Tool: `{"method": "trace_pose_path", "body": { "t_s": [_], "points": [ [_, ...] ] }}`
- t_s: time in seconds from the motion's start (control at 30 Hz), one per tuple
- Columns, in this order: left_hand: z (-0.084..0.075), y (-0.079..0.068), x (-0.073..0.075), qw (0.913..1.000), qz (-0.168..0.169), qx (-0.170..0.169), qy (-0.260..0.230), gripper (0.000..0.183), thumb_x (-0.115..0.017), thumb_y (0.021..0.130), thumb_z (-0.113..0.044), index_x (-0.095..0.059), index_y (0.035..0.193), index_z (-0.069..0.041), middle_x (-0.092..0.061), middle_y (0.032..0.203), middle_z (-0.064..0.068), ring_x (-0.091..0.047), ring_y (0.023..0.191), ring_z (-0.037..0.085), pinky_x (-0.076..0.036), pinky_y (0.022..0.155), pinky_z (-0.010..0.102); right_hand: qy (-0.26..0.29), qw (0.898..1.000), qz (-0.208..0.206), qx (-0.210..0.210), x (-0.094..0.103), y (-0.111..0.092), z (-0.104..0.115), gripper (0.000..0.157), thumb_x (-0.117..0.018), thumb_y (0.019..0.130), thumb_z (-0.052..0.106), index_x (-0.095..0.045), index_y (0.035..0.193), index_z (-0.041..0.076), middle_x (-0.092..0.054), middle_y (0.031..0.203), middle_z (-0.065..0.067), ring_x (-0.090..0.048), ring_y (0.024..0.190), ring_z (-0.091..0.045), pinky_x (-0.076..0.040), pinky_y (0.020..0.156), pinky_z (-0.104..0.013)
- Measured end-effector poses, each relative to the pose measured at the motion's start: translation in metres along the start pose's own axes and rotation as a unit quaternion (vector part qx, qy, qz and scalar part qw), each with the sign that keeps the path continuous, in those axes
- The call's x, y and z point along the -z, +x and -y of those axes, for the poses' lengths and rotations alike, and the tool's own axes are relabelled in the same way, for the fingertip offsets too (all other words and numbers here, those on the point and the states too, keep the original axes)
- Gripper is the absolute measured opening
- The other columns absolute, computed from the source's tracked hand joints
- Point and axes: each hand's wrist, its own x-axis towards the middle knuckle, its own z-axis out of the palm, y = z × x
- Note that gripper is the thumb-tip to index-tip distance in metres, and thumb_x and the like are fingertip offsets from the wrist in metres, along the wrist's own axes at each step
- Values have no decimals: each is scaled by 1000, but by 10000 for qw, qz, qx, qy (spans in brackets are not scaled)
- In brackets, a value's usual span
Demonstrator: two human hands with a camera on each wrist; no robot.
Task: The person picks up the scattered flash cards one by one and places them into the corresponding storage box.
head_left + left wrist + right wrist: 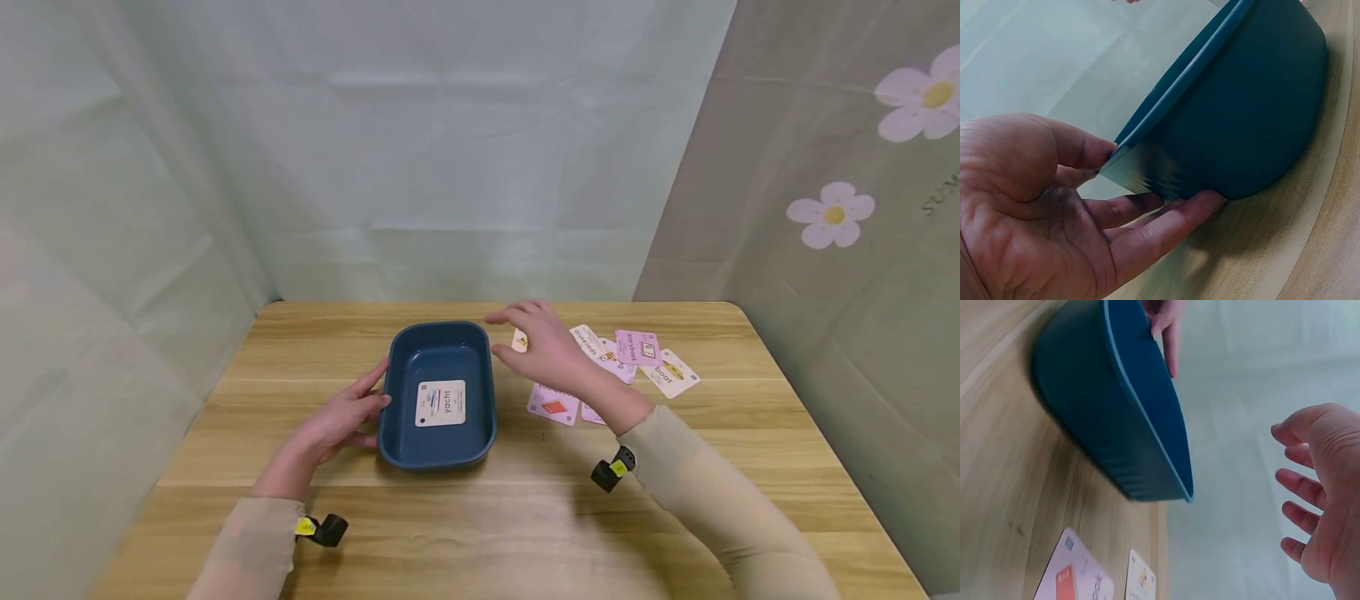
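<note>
Your left hand (347,418) holds the blue bin (441,360) by its left wall: thumb at the rim, fingers spread along the outside, tips touching. Bin sits upright on the wooden table (450,533), between your two hands.

Yacht card (441,403) lies flat on the bin floor, toward the near end, picture and word facing up; neither hand touches it.

Your right hand (551,357) is raised just beside the bin's far right corner, holding nothing; thumb and forefinger well apart, the other fingers loosely bent. In the head view a small card (519,340) shows through that gap, mostly covered by your hand.

Right of the bin, loose cards: storybook card (637,347) overlapping its neighbours, boat card (673,375) partly under it. Red-book card (553,406) has its word cut off by your forearm; another pink card (592,414) shows only an edge.

Left wrist view: bin's far end runs out of frame, inside hidden by the wall. Right wrist view: lettering on the pale card (1140,579) too blurred to read.
</note>
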Motion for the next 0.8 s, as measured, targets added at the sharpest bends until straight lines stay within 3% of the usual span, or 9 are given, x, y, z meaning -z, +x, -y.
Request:
{"method": "trace_pose_path", "body": {
  "t_s": [0.47, 0.8],
  "points": [
    [-2, 1, -1, 10000, -16, 34, -16, 69, -48, 109, -19, -12, 164, -39, -22, 163, 27, -55, 119, 38, -60, 81, 46, 436, 9958, -186, -784, 36, -31, -27, 44, -69, 98, 35, -62, 140, 24, -53, 143, 2, -37, 140, -24, -40, 106, -53],
    [1, 0, 0, 10000, -53, -17, -72, 70, -49, 108, -19, -13, 165, -38, -22, 163, 26, -57, 119, 38, -60, 82, 47, 546, 9914, -550, -1056, 55, -53, -46, 46, -70, 96, 36, -62, 140, 24, -54, 143, 2, -37, 139, -23, -36, 108, -57]
  ]
}}
